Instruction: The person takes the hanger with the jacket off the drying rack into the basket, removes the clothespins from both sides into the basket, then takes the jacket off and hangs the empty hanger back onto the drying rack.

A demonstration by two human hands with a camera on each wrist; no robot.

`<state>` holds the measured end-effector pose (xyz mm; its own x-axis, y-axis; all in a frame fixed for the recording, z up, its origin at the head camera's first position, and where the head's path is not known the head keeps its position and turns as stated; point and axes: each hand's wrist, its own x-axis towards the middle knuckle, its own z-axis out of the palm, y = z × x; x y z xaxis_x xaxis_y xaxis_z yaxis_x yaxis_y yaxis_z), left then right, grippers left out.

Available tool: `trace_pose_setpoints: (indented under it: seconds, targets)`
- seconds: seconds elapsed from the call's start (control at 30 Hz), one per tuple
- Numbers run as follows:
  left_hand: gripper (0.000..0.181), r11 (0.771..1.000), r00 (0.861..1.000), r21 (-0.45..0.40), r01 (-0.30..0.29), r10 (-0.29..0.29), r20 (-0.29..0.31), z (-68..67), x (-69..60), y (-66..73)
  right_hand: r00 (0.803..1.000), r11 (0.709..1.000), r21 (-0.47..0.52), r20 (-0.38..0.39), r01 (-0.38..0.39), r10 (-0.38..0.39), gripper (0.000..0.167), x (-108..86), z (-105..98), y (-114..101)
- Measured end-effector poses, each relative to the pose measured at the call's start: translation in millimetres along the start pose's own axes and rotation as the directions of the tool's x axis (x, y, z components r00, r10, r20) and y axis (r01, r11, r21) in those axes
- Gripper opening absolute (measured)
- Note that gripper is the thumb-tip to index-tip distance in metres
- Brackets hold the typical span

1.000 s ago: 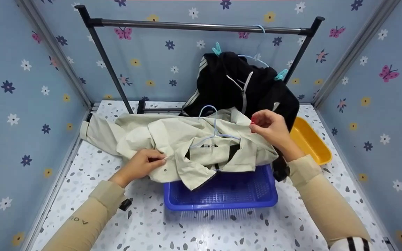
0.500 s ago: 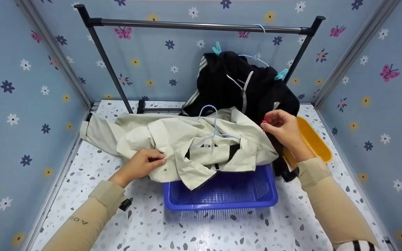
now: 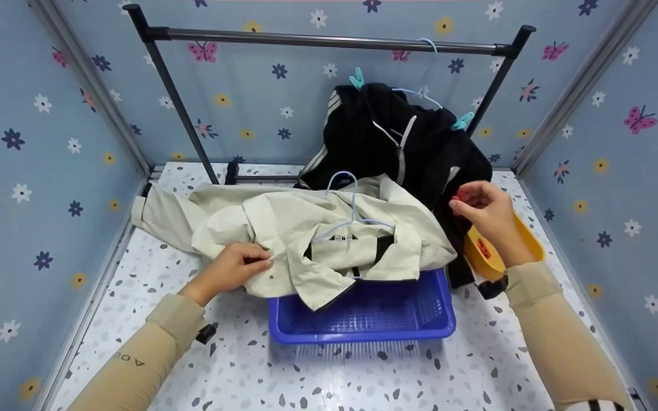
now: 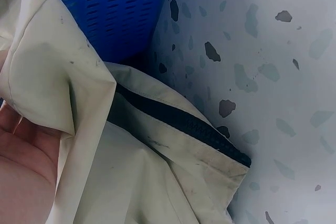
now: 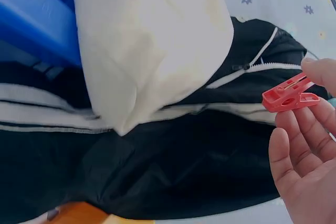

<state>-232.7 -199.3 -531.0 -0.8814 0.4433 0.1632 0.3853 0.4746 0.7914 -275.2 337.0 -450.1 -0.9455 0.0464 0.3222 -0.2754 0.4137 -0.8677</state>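
A beige jacket (image 3: 283,222) with a dark zipper lies over the blue basket (image 3: 363,337), a light blue hanger (image 3: 353,214) inside its collar. My left hand (image 3: 236,267) grips the jacket's fabric on its left part; in the left wrist view the fingers partly vanish behind the cloth. Between thumb and fingers, my right hand (image 3: 489,214) pinches a red clothespin (image 5: 289,94). This hand is to the right of the jacket, in front of the black jacket and over the yellow tray (image 3: 534,248). Another red clothespin (image 3: 483,248) lies in that tray.
Behind stands a dark metal clothes rack (image 3: 306,40). A black jacket (image 3: 363,131) hangs from it at the right on a light blue hanger, with teal clothespins (image 3: 463,121) at its shoulders. Flower-patterned walls (image 3: 32,188) enclose the speckled floor (image 3: 237,365) on three sides.
My right hand has moved right, away from the beige jacket and toward the yellow tray, still pinching the red clothespin. The left hand keeps its place on the jacket.
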Motion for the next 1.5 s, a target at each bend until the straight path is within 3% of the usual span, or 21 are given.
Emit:
trace_pose_setpoints:
  seconds: [0.3, 0.53, 0.8, 1.0, 1.33, 1.5]
  targets:
    - [0.02, 1.0, 1.0, 0.002, 0.014, -0.014, 0.006, 0.6, -0.5, -0.6, 1.0, 0.998, -0.067, -0.025, -0.017, 0.015, 0.034, -3.7, -20, 0]
    - [0.019, 1.0, 1.0, 0.005, -0.007, 0.007, 0.005, 0.2, 0.3, -1.4, 0.994, 0.994, -0.061, -0.055, -0.093, 0.09, 0.039, 0.4, -38, 16]
    - [0.02, 1.0, 1.0, 0.001, -0.002, 0.002, 0.005, -0.2, 0.9, 0.2, 0.993, 0.994, -0.081, -0.094, -0.079, 0.071, 0.038, 2.1, -54, 30]
    - [0.018, 1.0, 1.0, -0.005, 0.005, -0.005, -0.001, 0.8, 0.2, -0.8, 0.988, 0.987, -0.089, -0.09, -0.132, 0.124, 0.038, 0.8, -67, 51]
    - [0.018, 1.0, 1.0, 0.004, -0.02, 0.02, 0.009, 0.3, 0.0, -0.7, 0.943, 0.937, -0.111, -0.051, -0.333, 0.329, 0.045, -7.6, -84, 83]
    - [0.018, 1.0, 1.0, 0.016, -0.019, 0.019, 0.01, -0.8, -0.6, 0.5, 0.918, 0.904, -0.161, -0.034, -0.395, 0.395, 0.053, -11.6, -86, 94]
